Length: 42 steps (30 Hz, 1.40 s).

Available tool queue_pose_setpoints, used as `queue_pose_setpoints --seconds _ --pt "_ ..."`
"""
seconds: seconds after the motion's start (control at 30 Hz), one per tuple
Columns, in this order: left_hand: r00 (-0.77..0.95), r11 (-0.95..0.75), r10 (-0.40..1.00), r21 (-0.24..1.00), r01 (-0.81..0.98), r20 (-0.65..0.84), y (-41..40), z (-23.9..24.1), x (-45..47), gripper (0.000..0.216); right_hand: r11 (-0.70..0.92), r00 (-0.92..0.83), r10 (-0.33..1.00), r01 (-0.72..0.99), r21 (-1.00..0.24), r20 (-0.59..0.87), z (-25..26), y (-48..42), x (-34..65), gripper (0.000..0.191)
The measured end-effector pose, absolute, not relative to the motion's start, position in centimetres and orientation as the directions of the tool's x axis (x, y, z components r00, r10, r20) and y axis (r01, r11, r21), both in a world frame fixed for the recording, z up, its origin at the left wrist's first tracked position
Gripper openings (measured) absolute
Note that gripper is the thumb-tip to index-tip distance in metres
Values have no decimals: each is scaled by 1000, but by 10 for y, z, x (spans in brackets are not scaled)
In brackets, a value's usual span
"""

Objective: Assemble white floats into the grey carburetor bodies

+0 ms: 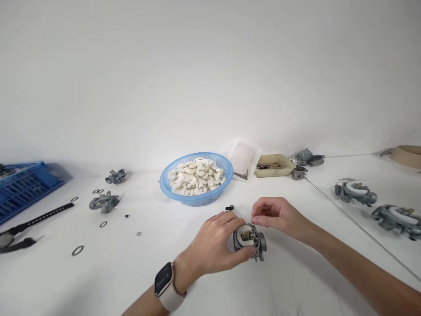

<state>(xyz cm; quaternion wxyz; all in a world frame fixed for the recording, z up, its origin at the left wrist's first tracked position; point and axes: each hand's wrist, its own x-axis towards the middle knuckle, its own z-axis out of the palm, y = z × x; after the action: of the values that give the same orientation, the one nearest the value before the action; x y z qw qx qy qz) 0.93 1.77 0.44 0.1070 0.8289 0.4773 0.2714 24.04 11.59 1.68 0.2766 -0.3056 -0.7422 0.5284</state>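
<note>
By wht wall [204, 79]: carb [261, 241] on tbl [125, 259].

A smartwatch [169, 288] is worn on the left wrist [184, 270], lower centre-left of frame. Its dark, round-cornered rectangular screen [163, 279] is held by a pale, plain band [173, 299]. Left hand [213, 243], right hand [279, 216] and both forearms [355, 264] are recorded as bare.

I cannot see the left side of the metal body [260, 242]; the left hand [213, 241] covers it. I cannot determine whether the right hand [276, 215] pinches anything. The frame cuts off the blue crate [29, 184] and the tan container [408, 156]. The silvery piece [138, 233] is too small to identify. The watch screen [163, 279] is illegible to me.
</note>
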Motion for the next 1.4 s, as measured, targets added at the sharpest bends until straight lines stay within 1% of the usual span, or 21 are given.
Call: queue_pose_setpoints --seconds 0.23,0.37,0.53,0.7,0.9,0.97,1.13,1.27,1.4 --pt "354 -527 846 516 676 400 17 2 12 29 198 -704 706 87 -976 81 9 119 241 28" --pt "323 -519 848 534 667 421 16 2 15 25 154 -727 684 62 -986 61 4 123 241 27" --pt "318 -539 830 514 668 458 17 0 16 27 115 -754 655 25 -993 57 1 123 238 22" --pt "314 -553 817 502 665 484 17 -1 17 29 86 -764 642 -4 -996 58 4 122 237 27" --pt "325 -546 828 532 647 456 17 -1 19 28 65 -769 637 -1 -998 42 4 122 237 25" --pt "316 -528 843 564 634 435 17 0 19 26 80 -761 647 16 -997 40 5 121 237 25" --pt "277 -473 880 654 590 387 15 3 22 23 210 -733 677 107 -972 66 8 122 239 25" --pt "251 -452 891 685 572 378 13 3 24 19 255 -726 683 138 -957 77 7 125 241 28" --pt "233 -442 896 705 555 378 11 3 26 16 266 -749 660 157 -951 61 8 127 244 31"
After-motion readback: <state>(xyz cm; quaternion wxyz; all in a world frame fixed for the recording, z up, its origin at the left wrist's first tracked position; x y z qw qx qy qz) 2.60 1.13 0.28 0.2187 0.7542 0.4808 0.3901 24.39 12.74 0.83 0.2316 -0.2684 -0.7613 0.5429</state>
